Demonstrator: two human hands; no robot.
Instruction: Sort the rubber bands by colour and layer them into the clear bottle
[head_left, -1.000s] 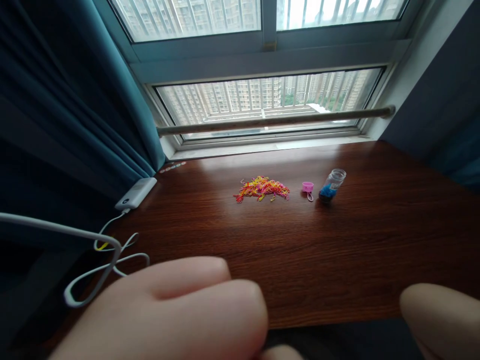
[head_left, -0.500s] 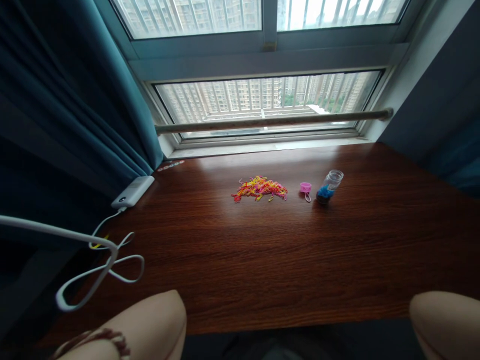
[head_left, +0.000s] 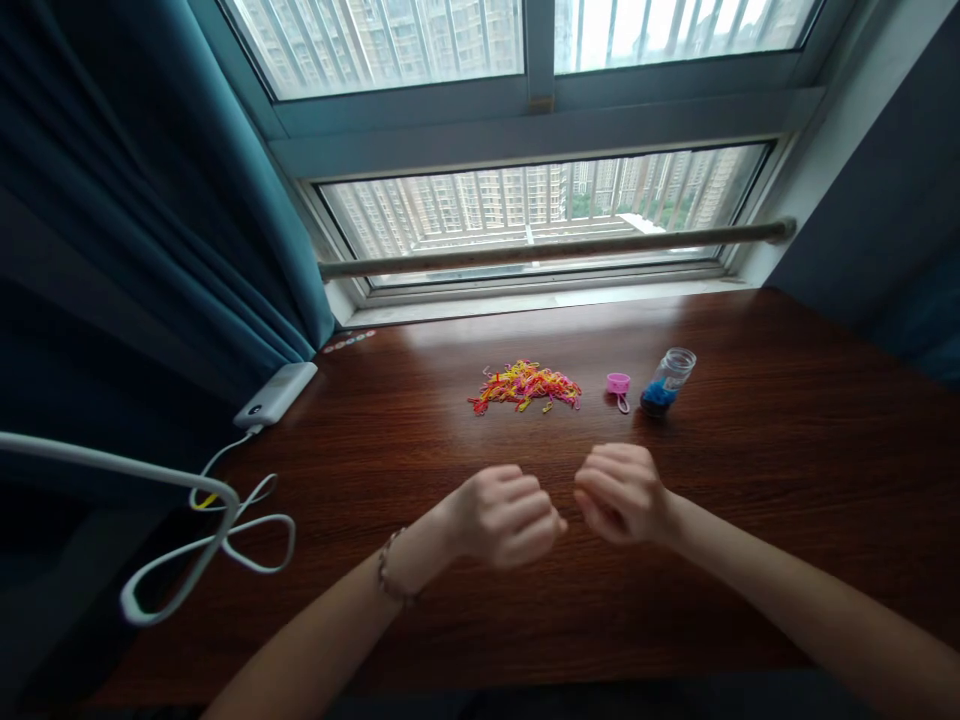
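Observation:
My left hand [head_left: 508, 517], with a bracelet [head_left: 391, 568] on its wrist, is curled into a fist above the table. My right hand [head_left: 621, 492] is likewise closed, a small gap away from it, knuckles up. I see nothing sticking out of either fist. Beyond my left hand lies a loose pile of red, yellow, orange and pink pieces like small rubber bands [head_left: 526, 386]. Past my right hand are a pink cap with a loop [head_left: 619, 384] and a clear open jar [head_left: 667, 382] with blue contents low inside. Neither hand touches these things.
The brown wooden table [head_left: 420, 450] runs back to a window with a horizontal rail [head_left: 562, 254]. At left, a white power bank [head_left: 276, 395] with a looped white cable [head_left: 255, 518] lies near the blue curtain [head_left: 225, 220]. A thicker white bar [head_left: 112, 458] crosses there.
Both forearms have swung inward, bringing both hands into view as fists near the middle of the table. The pile, cap and jar stay where they were; the view has shifted slightly.

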